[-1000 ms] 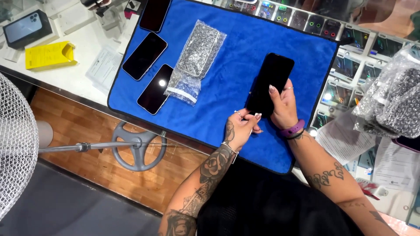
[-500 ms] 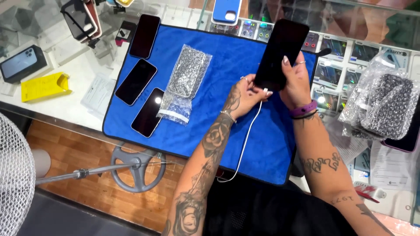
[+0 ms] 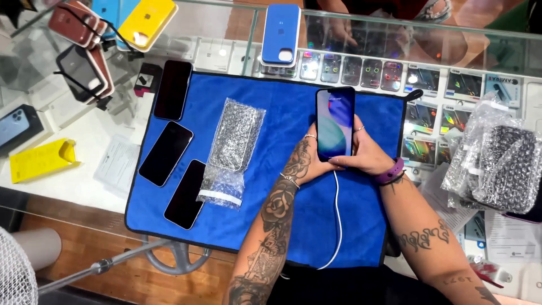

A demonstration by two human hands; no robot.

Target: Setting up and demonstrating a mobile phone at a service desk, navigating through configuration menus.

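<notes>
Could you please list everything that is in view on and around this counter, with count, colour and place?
phone in hand: 1, black frame, screen lit, held upright over the mat
white cable: 1, runs from the held phone's bottom down across the mat
blue mat: 1, spread on the glass counter
dark phones: 3, black screens, lying along the mat's left side
bubble-wrap bag: 1, clear, mid-mat, left of the hands
phone cases: blue one at the top, yellow one and others top left
yellow box: 1, far left
bubble-wrapped bundles: at right on the counter
left hand: holds the phone's left edge
right hand: holds its right edge, purple wristband
</notes>
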